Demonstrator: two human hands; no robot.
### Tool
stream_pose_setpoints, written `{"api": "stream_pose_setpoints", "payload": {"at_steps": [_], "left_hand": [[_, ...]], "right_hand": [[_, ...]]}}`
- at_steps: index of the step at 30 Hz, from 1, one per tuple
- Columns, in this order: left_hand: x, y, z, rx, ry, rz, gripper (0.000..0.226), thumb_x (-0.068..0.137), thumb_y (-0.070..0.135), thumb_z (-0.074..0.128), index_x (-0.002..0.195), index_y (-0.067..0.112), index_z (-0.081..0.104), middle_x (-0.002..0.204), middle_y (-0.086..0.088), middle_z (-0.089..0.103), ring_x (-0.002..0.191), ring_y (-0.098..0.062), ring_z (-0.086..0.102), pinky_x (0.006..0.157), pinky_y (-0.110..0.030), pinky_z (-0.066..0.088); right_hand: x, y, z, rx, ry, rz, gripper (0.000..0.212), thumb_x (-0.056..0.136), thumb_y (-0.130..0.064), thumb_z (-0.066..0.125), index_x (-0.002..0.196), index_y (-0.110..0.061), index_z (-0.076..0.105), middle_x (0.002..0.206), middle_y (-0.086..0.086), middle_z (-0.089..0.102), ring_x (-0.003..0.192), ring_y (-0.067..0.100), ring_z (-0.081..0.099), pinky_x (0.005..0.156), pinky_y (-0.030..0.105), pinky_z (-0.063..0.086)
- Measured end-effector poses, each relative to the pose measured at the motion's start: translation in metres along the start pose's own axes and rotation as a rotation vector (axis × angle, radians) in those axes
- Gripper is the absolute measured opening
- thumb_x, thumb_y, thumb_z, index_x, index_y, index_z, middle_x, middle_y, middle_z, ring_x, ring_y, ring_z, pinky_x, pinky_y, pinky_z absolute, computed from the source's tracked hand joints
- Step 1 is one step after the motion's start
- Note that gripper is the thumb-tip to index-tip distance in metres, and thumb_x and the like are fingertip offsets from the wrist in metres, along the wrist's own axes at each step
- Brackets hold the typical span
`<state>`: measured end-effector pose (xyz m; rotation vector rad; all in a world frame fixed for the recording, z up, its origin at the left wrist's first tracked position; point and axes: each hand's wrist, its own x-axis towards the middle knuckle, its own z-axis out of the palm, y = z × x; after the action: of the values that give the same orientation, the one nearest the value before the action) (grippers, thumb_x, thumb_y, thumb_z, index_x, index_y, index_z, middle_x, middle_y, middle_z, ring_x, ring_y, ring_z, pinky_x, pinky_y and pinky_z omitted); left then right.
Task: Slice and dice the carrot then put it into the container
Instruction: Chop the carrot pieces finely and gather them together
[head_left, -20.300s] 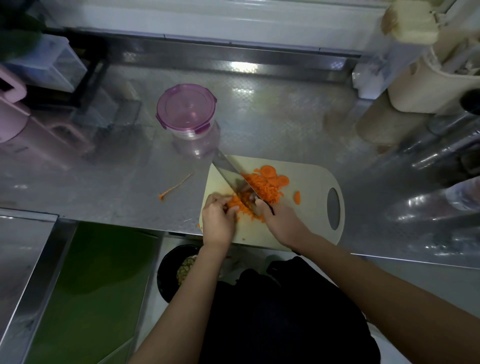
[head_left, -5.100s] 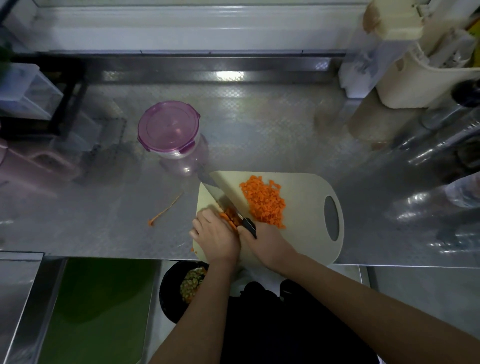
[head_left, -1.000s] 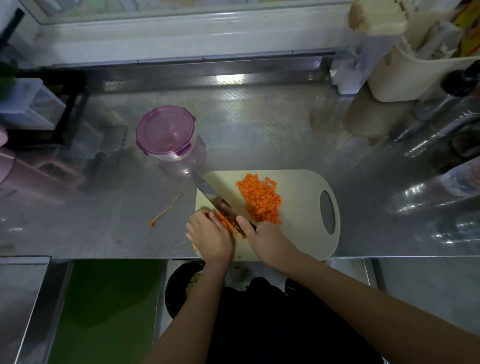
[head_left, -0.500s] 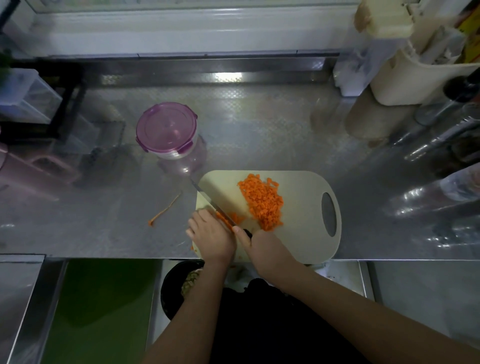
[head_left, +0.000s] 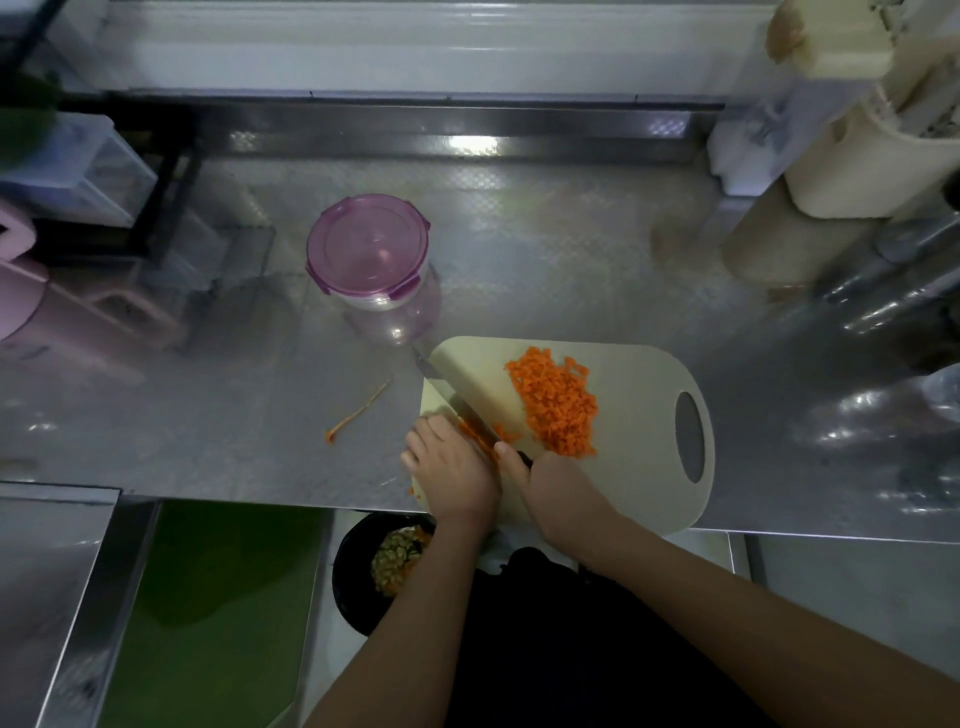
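Your diced carrot pile (head_left: 556, 408): small orange cubes, heaped mid cutting board (head_left: 639, 384), right of blade.
Carrot strips (head_left: 475, 434): short uncut orange bundle at board's near-left, fingertips of your left hand (head_left: 452, 470) curled on it, blade edge against it. Few loose cubes just right of blade.
Knife (head_left: 457, 395): blade slanted, tip pointing far-left past board's edge, close to container; handle in your right hand (head_left: 550, 480).
Container (head_left: 371, 260): round, clear, upright, purple clip lid (head_left: 366, 247) on, just beyond board's far-left corner.
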<state>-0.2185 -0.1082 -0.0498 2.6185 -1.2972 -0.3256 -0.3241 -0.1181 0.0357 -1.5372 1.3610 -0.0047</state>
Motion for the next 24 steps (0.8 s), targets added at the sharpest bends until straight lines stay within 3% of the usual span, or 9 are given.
{"api": "stream_pose_setpoints", "payload": {"at_steps": [3, 5, 7, 12, 15, 16, 18, 21, 24], "left_hand": [[-0.001, 0.001, -0.005, 0.046, -0.067, -0.001, 0.037, 0.078, 0.024, 0.028, 0.106, 0.006, 0.044, 0.112, -0.014, 0.047, 0.105, -0.032, 0.042, 0.087, -0.039, 0.028], [-0.001, 0.001, -0.004, 0.026, -0.040, -0.004, 0.030, 0.079, 0.021, 0.034, 0.103, 0.005, 0.045, 0.109, -0.015, 0.049, 0.102, -0.033, 0.044, 0.086, -0.041, 0.030], [-0.001, 0.001, 0.001, -0.002, 0.016, -0.012, 0.020, 0.079, 0.014, 0.050, 0.097, 0.005, 0.047, 0.103, -0.017, 0.052, 0.096, -0.035, 0.047, 0.081, -0.042, 0.032], [-0.001, 0.001, 0.003, -0.045, 0.049, -0.003, 0.018, 0.078, 0.009, 0.055, 0.094, 0.003, 0.049, 0.099, -0.019, 0.053, 0.093, -0.036, 0.048, 0.079, -0.043, 0.032], [-0.001, 0.001, 0.005, -0.026, 0.046, -0.002, 0.019, 0.078, 0.009, 0.055, 0.095, 0.003, 0.049, 0.100, -0.019, 0.053, 0.093, -0.036, 0.048, 0.079, -0.043, 0.032], [0.000, 0.001, 0.006, -0.016, 0.050, -0.001, 0.020, 0.078, 0.008, 0.057, 0.095, 0.004, 0.049, 0.100, -0.018, 0.053, 0.092, -0.035, 0.048, 0.079, -0.042, 0.032], [0.000, 0.000, 0.007, -0.006, 0.067, 0.006, 0.019, 0.078, 0.009, 0.058, 0.094, 0.004, 0.048, 0.099, -0.018, 0.053, 0.091, -0.035, 0.047, 0.078, -0.042, 0.030], [0.000, 0.000, 0.007, -0.007, 0.057, 0.016, 0.018, 0.085, 0.015, 0.053, 0.097, 0.004, 0.048, 0.104, -0.018, 0.051, 0.097, -0.034, 0.044, 0.081, -0.040, 0.025], [0.001, -0.001, 0.005, 0.002, 0.047, 0.002, 0.017, 0.090, 0.017, 0.047, 0.101, 0.004, 0.047, 0.109, -0.018, 0.050, 0.101, -0.034, 0.042, 0.084, -0.040, 0.024]], "right_hand": [[0.003, 0.000, 0.005, 0.014, 0.023, -0.015, 0.022, 0.100, -0.044, 0.033, 0.081, -0.036, 0.041, 0.083, -0.006, 0.051, 0.084, 0.010, 0.049, 0.056, 0.008, 0.032], [0.003, 0.002, 0.004, 0.010, 0.024, -0.006, 0.031, 0.099, -0.046, 0.032, 0.104, -0.025, 0.053, 0.097, 0.005, 0.059, 0.096, 0.021, 0.058, 0.069, 0.020, 0.035], [0.004, 0.002, 0.003, 0.008, 0.031, 0.019, 0.035, 0.100, -0.047, 0.030, 0.109, -0.021, 0.052, 0.102, 0.012, 0.060, 0.105, 0.030, 0.059, 0.064, 0.020, 0.034], [0.012, 0.003, 0.010, -0.101, 0.116, 0.110, 0.050, 0.098, -0.048, 0.035, 0.079, -0.007, 0.056, 0.106, 0.022, 0.065, 0.100, 0.033, 0.062, 0.070, 0.026, 0.039], [0.010, 0.007, 0.013, 0.022, 0.091, 0.030, 0.044, 0.099, -0.045, 0.037, 0.116, -0.010, 0.058, 0.118, 0.013, 0.063, 0.108, 0.026, 0.059, 0.063, 0.010, 0.038], [0.010, 0.006, 0.014, 0.014, 0.100, 0.042, 0.046, 0.099, -0.046, 0.037, 0.114, -0.009, 0.059, 0.116, 0.014, 0.064, 0.107, 0.026, 0.060, 0.063, 0.010, 0.039], [0.013, 0.003, 0.014, -0.049, 0.153, 0.124, 0.054, 0.098, -0.049, 0.035, 0.102, -0.002, 0.062, 0.105, 0.020, 0.066, 0.100, 0.031, 0.062, 0.072, 0.025, 0.043], [0.017, -0.001, 0.014, -0.049, 0.098, 0.135, 0.052, 0.102, -0.041, 0.028, 0.120, 0.001, 0.054, 0.109, 0.025, 0.061, 0.103, 0.035, 0.060, 0.075, 0.034, 0.041], [0.016, 0.002, 0.006, 0.017, 0.071, 0.062, 0.050, 0.100, -0.046, 0.030, 0.073, -0.008, 0.050, 0.097, 0.022, 0.062, 0.099, 0.033, 0.060, 0.073, 0.030, 0.038]]}}
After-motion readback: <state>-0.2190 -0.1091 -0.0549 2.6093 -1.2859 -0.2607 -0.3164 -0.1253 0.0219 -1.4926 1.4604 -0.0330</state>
